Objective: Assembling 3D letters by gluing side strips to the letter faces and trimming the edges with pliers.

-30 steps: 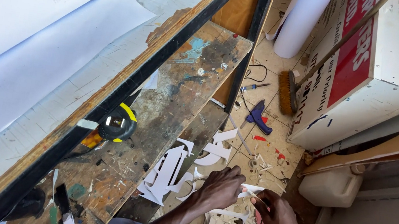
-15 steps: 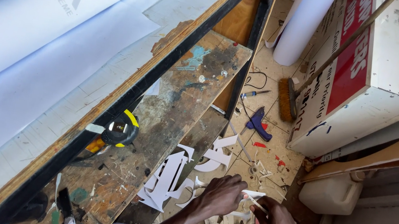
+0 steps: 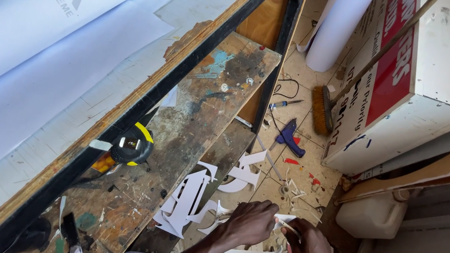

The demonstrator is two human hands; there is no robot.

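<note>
Left hand (image 3: 249, 224) and right hand (image 3: 310, 249), near bottom, both pinch one white cutout strip (image 3: 284, 219) between closed fingers. More white cutout letters (image 3: 190, 201) lie just left on the paint-stained shelf (image 3: 188, 133); blue glue gun (image 3: 290, 137) on floor farther off.

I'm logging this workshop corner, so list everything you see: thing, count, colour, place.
white cut-out piece: one, white, held between both hands
cut-out shapes: several, white, on the lower shelf edge
tape measure: one, black and yellow, on the shelf
shelf: one, paint-stained wood, under the table
sheet: one, white, on the table top
glue gun: one, blue, on the floor
broom: one, brown bristles, against the sign box
sign box: one, white and red, right
paper roll: one, white, standing behind
jug: one, cream, on the floor
left hand: on the piece
right hand: on the piece
</note>
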